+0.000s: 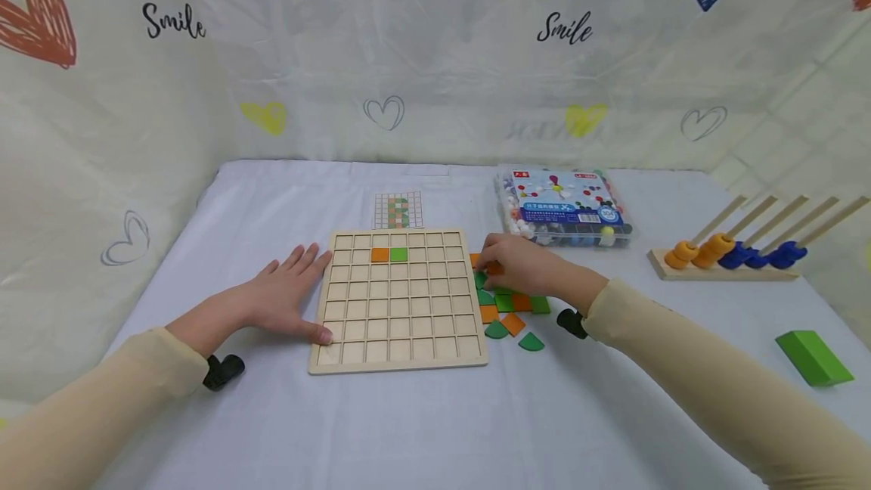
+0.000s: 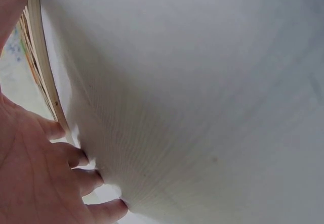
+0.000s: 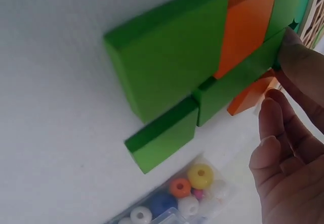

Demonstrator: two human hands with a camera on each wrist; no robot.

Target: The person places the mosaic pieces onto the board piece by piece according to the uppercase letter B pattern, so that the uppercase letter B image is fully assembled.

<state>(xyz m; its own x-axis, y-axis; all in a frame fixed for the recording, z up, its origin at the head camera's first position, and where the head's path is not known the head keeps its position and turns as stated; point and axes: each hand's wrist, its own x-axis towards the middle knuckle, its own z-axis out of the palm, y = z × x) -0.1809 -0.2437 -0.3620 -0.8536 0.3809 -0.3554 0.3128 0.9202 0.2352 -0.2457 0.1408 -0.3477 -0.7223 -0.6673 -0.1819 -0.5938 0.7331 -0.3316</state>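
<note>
A square wooden grid board (image 1: 401, 301) lies on the white table. One orange square tile (image 1: 379, 255) and one green square tile (image 1: 398, 255) sit side by side in its upper rows. My left hand (image 1: 286, 297) rests spread at the board's left edge, its thumb over the lower left corner. Beyond the right edge, my right hand (image 1: 520, 267) reaches down into a group of loose tiles, fingers bent. In the right wrist view its thumb touches a green tile (image 3: 243, 77), close to an orange tile (image 3: 252, 93); I cannot tell whether it pinches one.
Behind the board lies a printed pattern card (image 1: 398, 210). A clear box of beads (image 1: 565, 206) stands at the back right. Farther right are a peg stand (image 1: 728, 263) with orange and blue pieces and a green block (image 1: 813, 358). Green quarter-round tiles (image 1: 531, 342) lie near the board.
</note>
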